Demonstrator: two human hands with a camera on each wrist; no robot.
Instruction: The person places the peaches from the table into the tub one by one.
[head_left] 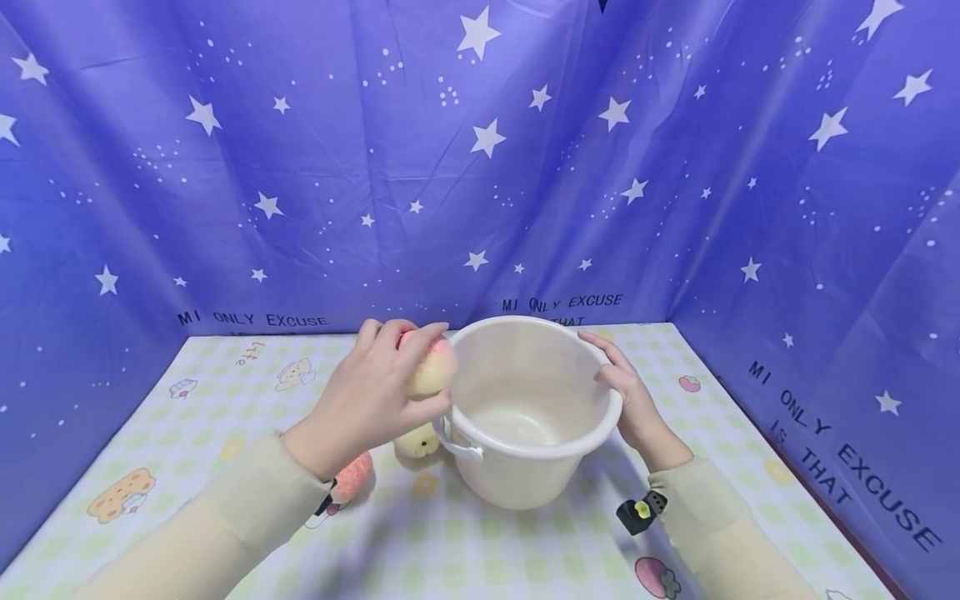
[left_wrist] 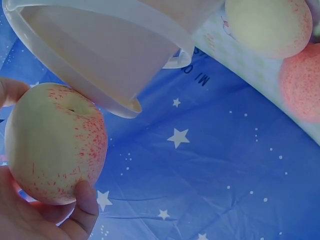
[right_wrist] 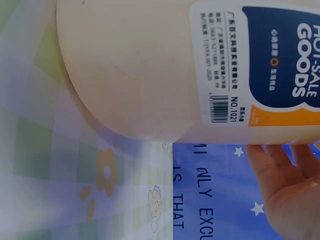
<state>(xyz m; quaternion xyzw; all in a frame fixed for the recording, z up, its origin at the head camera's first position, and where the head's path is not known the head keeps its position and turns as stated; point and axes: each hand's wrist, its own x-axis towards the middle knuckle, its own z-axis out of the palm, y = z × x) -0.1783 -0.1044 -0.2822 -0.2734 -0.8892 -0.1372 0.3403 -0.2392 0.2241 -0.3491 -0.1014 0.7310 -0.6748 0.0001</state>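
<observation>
A pale peach with red flecks (left_wrist: pixel 55 145) is in my left hand (head_left: pixel 367 387), gripped between thumb and fingers. The hand holds it up by the left side of the rim of a white plastic bucket (head_left: pixel 517 483). On the bucket's right side my right hand (head_left: pixel 633 408) grips the wall just at the rim. In the right wrist view, the fingers (right_wrist: pixel 280 175) of that hand lie against the far side of the bucket, partly hidden by it. Inside, the visible bottom of the bucket is bare. Its handle (head_left: pixel 459 446) hangs on the near left.
Two more peaches lie on the checked tablecloth (head_left: pixel 480 550), left of the bucket: a pinkish-red peach (head_left: pixel 352 477) partly behind my left wrist, and a pale yellow peach (head_left: pixel 417 442) under my left hand. Blue star-printed curtains (head_left: pixel 375 167) enclose the table's back and sides.
</observation>
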